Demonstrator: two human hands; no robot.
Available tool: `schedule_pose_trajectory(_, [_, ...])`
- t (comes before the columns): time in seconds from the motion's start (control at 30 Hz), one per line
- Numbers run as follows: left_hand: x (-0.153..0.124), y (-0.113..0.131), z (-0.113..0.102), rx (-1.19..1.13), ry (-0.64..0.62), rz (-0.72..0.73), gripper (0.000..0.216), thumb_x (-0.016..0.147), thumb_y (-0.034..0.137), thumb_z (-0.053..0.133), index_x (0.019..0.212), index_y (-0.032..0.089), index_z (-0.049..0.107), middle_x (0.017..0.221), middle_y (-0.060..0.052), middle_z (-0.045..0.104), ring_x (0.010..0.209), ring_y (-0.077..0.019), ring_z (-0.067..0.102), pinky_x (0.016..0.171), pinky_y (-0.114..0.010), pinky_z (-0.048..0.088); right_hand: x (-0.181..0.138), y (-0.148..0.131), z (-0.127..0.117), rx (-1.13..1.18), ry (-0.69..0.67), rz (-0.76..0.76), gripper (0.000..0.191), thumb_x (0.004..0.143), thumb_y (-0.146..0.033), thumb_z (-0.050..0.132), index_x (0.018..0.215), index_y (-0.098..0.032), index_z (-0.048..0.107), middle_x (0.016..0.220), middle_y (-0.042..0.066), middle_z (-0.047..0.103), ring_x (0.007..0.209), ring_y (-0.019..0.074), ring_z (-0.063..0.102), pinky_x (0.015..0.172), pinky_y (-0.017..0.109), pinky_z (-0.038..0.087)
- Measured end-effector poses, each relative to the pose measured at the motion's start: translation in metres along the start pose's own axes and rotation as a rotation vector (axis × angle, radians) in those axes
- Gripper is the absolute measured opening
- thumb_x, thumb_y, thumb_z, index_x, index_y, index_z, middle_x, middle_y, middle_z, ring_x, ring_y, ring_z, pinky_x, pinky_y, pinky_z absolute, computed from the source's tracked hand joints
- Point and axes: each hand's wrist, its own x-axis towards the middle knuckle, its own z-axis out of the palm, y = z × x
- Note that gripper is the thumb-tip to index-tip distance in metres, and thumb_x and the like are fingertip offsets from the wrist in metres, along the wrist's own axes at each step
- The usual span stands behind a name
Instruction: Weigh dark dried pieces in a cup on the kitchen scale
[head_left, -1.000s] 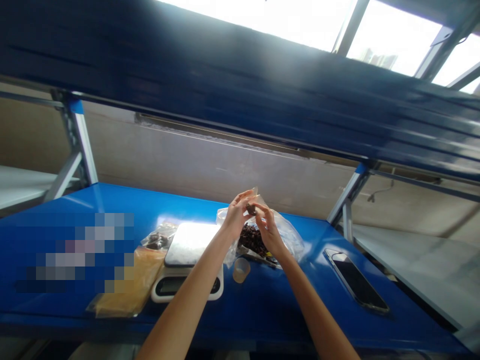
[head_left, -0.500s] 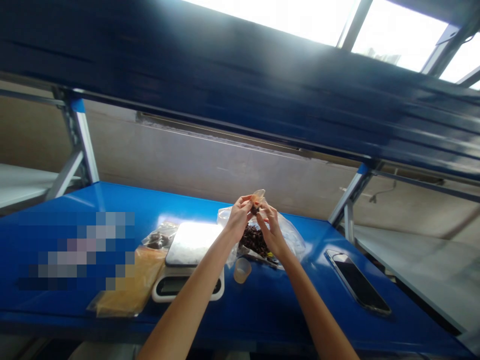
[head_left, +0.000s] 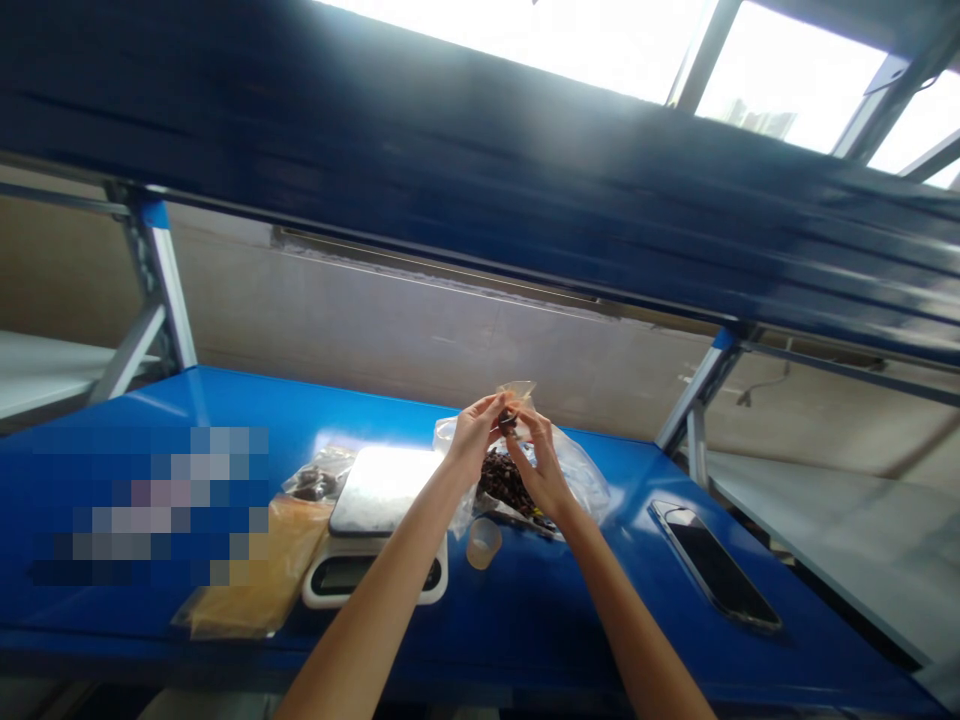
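Observation:
Between my two hands is a small clear plastic bag [head_left: 519, 390] with dark bits in its lower part. My left hand [head_left: 474, 432] pinches it from the left, fingers closed. On the right side my right hand [head_left: 544, 462] grips it with bent fingers. Below and behind the hands lies a larger clear bag [head_left: 585, 475], spread around a heap of dark brown pieces [head_left: 504, 482]. A small translucent cup [head_left: 484, 543] stands just in front of the heap. To its left is a white kitchen scale [head_left: 386, 495] with a shiny metal plate, partly covered by my left forearm.
Left of the scale lie a stack of yellowish clear bags [head_left: 259, 580] and a small filled bag [head_left: 319, 478]. A smartphone [head_left: 716, 568] rests at the right of the blue table [head_left: 525, 640]. A blurred patch hides something at far left. A blue shelf [head_left: 450, 170] hangs overhead.
The small bag has tilted slightly in my fingers, so more of its top and its dark contents show. My hands have shifted only a little; the objects on the table stay put.

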Motion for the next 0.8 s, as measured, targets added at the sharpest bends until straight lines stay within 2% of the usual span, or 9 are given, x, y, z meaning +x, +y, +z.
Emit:
schedule_pose_trajectory(0.07, [0.0,-0.001,0.0,0.023,0.016,0.016,0.026,0.062,0.031,0.078,0.079,0.013,0.071,0.077,-0.005,0.068,0.063,-0.0095,0.058,0.062,-0.02,0.044,-0.001,0.0,0.0,-0.005,-0.018,-0.037,0.043,0.093,-0.035,0.044,0.135,-0.033,0.037,0.134,0.007,0.043,0.129,0.0227,0.037,0.108,0.048,0.034])
schedule_pose_trajectory(0.2, [-0.002,0.0,0.0,0.076,0.031,0.053,0.026,0.062,0.034,0.077,0.078,0.014,0.073,0.077,-0.006,0.069,0.064,-0.0111,0.059,0.061,-0.022,0.044,-0.002,0.001,0.001,0.01,-0.025,-0.049,0.049,0.092,-0.034,0.047,0.139,-0.033,0.032,0.136,0.008,0.04,0.13,0.0227,0.037,0.107,0.047,0.035])
schedule_pose_trajectory(0.4, [0.0,-0.002,-0.001,0.091,0.086,0.046,0.017,0.069,0.028,0.07,0.078,0.013,0.07,0.076,-0.005,0.068,0.064,-0.0111,0.059,0.061,-0.022,0.045,0.001,-0.001,-0.002,-0.047,-0.042,-0.106,0.046,0.091,-0.034,0.048,0.135,-0.033,0.037,0.136,0.006,0.045,0.13,0.0242,0.037,0.109,0.05,0.032])
schedule_pose_trajectory(0.6, [0.007,-0.007,-0.005,0.039,0.17,0.051,0.01,0.074,0.021,0.063,0.081,0.013,0.064,0.074,-0.004,0.067,0.063,-0.0101,0.059,0.061,-0.021,0.045,0.001,-0.004,-0.003,-0.074,-0.1,-0.071,0.043,0.093,-0.033,0.045,0.135,-0.037,0.04,0.136,0.003,0.047,0.129,0.023,0.037,0.107,0.049,0.035])
schedule_pose_trajectory(0.8, [0.012,-0.009,-0.009,-0.048,0.25,0.106,0.011,0.077,0.022,0.062,0.085,0.015,0.059,0.069,0.0,0.063,0.06,-0.0088,0.057,0.061,-0.02,0.044,0.001,-0.001,0.0,-0.069,-0.132,-0.05,0.042,0.093,-0.033,0.043,0.136,-0.037,0.043,0.137,0.004,0.046,0.13,0.0229,0.036,0.108,0.047,0.035])
